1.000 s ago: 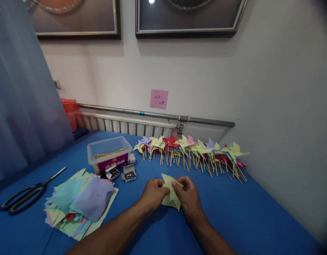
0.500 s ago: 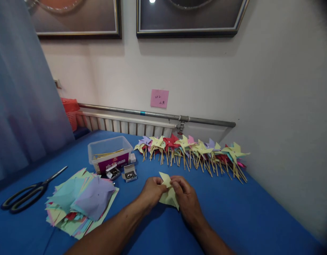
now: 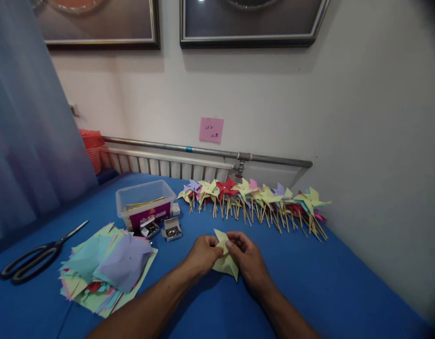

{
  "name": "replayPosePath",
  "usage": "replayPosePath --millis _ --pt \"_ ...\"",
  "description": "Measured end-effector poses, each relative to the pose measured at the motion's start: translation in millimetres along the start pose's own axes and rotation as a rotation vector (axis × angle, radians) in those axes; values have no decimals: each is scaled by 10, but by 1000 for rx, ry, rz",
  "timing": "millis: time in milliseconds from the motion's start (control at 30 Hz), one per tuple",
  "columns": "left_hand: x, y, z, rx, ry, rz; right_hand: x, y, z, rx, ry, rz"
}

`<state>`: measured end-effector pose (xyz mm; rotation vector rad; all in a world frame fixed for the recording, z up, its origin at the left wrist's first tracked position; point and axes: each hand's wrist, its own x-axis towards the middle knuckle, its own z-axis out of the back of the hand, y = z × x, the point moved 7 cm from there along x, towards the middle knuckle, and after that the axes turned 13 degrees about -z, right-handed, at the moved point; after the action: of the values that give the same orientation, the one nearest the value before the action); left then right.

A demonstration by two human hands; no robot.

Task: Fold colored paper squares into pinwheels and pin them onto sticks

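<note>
A pale yellow paper pinwheel is held between my two hands above the blue table, its blades partly folded in. My left hand pinches it from the left with thumb and fingers. On the right side, my right hand is closed on its edge, the thumb pressed near the middle. Fingertips hide part of the paper's centre. Left of my forearm lies a pile of cut coloured paper sheets, a purple one on top. Finished pinwheels on sticks lie in a row beyond my hands.
A clear plastic tub holds thin wooden sticks. In front of it stand small open boxes of metal pins. Black-handled scissors lie at the left. Metal pipes run along the wall, and a blue curtain hangs at left.
My right thumb has shifted slightly on the yellow paper, and the upper blade sits a little more folded. Both hands stay in place; the view has moved slightly.
</note>
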<state>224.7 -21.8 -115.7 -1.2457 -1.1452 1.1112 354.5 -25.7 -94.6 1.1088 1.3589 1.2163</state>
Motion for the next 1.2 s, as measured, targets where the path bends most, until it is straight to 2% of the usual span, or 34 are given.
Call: replayPosePath --millis 200,400,667,1200 --pt "-35 -80 -20 -30 41 -7 -2 57 9 -3 71 -11" --pt "-65 -128 -9 -28 33 1 -10 100 18 -64 132 -21" --pt "-26 -45 -18 -54 34 -2 -43 174 38 -140 92 1" --pt "-53 -95 -26 -55 17 9 -61 241 75 -417 -9 115"
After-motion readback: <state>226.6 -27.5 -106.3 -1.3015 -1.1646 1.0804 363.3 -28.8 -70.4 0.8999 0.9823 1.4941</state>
